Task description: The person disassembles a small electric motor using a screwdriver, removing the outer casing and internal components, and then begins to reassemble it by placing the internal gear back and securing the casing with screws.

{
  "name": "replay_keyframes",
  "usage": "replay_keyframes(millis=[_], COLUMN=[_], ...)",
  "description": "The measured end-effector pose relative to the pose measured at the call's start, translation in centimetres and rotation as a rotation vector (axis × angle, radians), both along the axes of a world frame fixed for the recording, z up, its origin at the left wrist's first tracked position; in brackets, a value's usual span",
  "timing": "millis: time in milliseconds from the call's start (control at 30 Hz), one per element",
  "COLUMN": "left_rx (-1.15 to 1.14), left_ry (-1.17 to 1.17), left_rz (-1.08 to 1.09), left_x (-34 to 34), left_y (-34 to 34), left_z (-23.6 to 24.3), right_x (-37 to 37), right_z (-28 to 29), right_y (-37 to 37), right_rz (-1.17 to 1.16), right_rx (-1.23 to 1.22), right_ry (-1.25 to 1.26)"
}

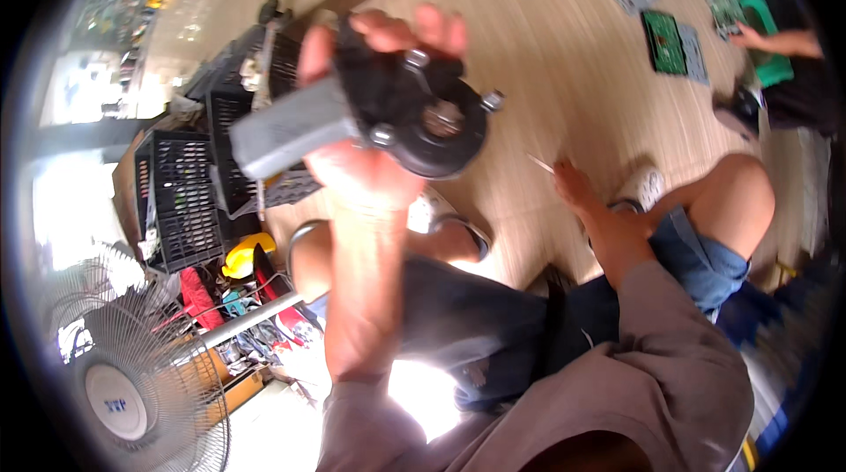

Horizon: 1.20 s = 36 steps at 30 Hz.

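My left hand (368,179) is raised high in the view, its fingers wrapped round a small electric motor (441,139). The motor has a grey metal can and a round black gear housing with several silver bolt posts around it; a metal shaft sits in the middle of the housing. Part of the palm and some fingers are hidden behind it. Lower and to the right, my right hand (575,188) is closed near my knee. From its fingers sticks a thin pale rod (540,163), whose other end is hidden in the hand.
Black slatted crates (183,194) stand at the left, with a yellow object (248,255) and mixed scrap below. A fan (119,397) is at the lower left. On the floor at the upper right lies a green circuit board (665,42); beside a green container (775,74), another person's hand (756,37) holds a board.
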<state>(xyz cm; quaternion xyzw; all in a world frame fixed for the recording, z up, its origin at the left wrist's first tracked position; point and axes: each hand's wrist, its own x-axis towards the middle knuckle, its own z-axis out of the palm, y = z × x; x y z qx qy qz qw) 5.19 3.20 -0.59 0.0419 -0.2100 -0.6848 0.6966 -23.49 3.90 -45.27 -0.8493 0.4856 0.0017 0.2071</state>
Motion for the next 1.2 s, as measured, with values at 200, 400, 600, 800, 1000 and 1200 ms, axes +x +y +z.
replay_keyframes(millis=[200, 400, 600, 800, 1000, 1200], left_rx=[-0.078, -0.102, -0.057, 0.095, 0.096, 0.109], left_ry=[0.021, 0.068, -0.052, -0.018, -0.098, -0.099], left_rz=[0.035, -0.036, 0.016, 0.014, -0.029, -0.041], left_x=[-0.2, -0.2, 0.2, -1.5, -2.3, -2.4], left_y=[-0.7, -0.8, -0.8, -1.1, -1.1, -1.0], left_z=[0.0, 0.2, -0.1, 0.8, -0.1, -0.4], right_x=[2.8, 7.5, 10.4, 8.5, 8.4, 8.4], right_z=[3.9, 15.7, 41.6, 48.0, 46.4, 46.6], right_y=[-1.9, -12.1, -15.2, -8.1, -6.4, -6.3], right_rz=[-0.101, -0.36, -0.207, 0.04, 0.149, 0.151], right_rx=[-0.03, -0.007, 0.173, 0.156, 0.092, 0.011], right_ry=[-0.09, -0.689, -0.887, -1.167, -1.095, -1.026])
